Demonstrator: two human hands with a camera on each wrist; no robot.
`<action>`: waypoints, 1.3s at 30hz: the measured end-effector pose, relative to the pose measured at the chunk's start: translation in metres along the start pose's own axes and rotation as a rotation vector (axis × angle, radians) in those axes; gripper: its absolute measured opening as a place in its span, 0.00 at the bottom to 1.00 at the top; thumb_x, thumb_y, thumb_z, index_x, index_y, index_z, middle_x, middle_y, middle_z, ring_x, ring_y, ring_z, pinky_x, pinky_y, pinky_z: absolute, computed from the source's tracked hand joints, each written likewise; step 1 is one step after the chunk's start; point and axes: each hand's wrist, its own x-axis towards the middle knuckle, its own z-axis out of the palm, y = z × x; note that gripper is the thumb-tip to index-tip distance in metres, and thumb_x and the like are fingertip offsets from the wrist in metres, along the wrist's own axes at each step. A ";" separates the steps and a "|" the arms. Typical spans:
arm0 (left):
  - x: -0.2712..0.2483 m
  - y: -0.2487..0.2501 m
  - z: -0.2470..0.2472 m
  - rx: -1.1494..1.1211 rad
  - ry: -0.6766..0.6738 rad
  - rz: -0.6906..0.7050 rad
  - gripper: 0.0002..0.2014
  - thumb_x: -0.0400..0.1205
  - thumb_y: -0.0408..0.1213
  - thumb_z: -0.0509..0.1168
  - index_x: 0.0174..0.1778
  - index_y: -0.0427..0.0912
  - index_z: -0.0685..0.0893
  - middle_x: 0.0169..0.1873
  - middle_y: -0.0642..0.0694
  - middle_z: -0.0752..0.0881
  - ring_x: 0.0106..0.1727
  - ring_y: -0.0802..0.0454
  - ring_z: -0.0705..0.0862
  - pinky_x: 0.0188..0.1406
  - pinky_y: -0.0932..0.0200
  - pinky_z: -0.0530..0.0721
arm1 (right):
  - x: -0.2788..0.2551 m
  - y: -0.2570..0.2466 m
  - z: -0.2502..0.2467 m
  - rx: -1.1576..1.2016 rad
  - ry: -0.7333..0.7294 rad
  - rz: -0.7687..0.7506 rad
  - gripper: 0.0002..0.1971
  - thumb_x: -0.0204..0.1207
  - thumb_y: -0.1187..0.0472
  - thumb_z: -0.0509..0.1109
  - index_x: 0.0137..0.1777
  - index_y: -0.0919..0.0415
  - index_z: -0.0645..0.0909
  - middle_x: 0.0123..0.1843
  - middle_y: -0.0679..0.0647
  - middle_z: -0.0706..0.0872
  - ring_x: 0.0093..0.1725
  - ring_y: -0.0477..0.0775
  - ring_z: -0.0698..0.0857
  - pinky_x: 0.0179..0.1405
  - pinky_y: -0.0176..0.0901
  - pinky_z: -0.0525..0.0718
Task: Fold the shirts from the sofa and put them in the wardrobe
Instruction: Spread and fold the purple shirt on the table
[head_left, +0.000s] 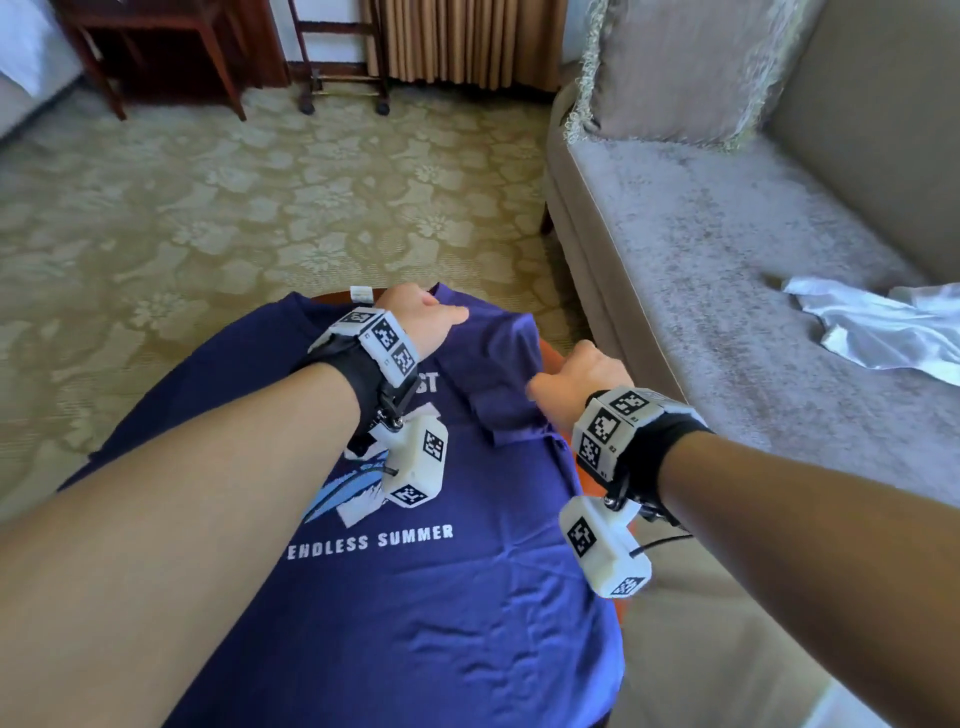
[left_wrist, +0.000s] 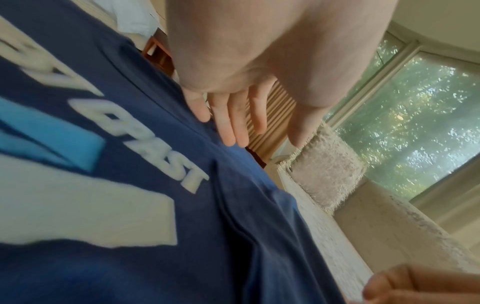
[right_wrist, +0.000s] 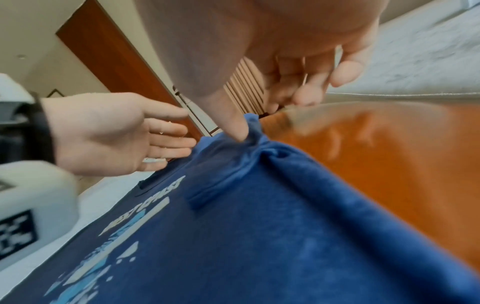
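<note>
Blue cotton, one sleeve turned in: my blue shirt (head_left: 395, 582) lies print-up on the round wooden table (head_left: 558, 358) in the lower middle of the head view.

My left hand (head_left: 421, 322) rests flat near the collar with fingers (left_wrist: 231, 127) straight, I think to pin the cloth so it cannot slide. My right hand (head_left: 582, 379), at centre right, presses its thumb (right_wrist: 235, 127) into the bunched shoulder; the other fingers curl loosely and grip nothing I can see. The sleeve (head_left: 498, 374) is folded in over the chest to square that edge. A white shirt (head_left: 878, 327) waits on the sofa (head_left: 701, 270) at the right edge; no wardrobe shows.
</note>
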 end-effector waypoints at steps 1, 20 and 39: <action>-0.006 -0.010 -0.016 0.008 0.008 -0.044 0.13 0.75 0.48 0.74 0.38 0.42 0.84 0.36 0.43 0.80 0.39 0.47 0.79 0.40 0.55 0.75 | -0.006 -0.011 0.001 -0.004 0.033 -0.017 0.28 0.67 0.51 0.70 0.66 0.62 0.72 0.63 0.60 0.80 0.62 0.64 0.80 0.59 0.53 0.79; -0.106 -0.240 -0.191 -0.601 -0.104 -0.652 0.16 0.82 0.48 0.68 0.35 0.40 0.85 0.20 0.44 0.85 0.24 0.47 0.82 0.32 0.63 0.81 | -0.126 -0.211 0.155 -0.390 -0.254 -0.633 0.39 0.79 0.35 0.59 0.85 0.44 0.46 0.87 0.47 0.35 0.85 0.56 0.36 0.81 0.64 0.50; -0.083 -0.208 -0.207 -1.188 0.203 -0.211 0.06 0.77 0.20 0.67 0.46 0.33 0.83 0.54 0.28 0.86 0.57 0.34 0.86 0.65 0.38 0.83 | -0.117 -0.225 0.158 0.085 -0.231 -0.472 0.37 0.71 0.42 0.74 0.79 0.48 0.67 0.80 0.49 0.64 0.80 0.57 0.61 0.78 0.57 0.64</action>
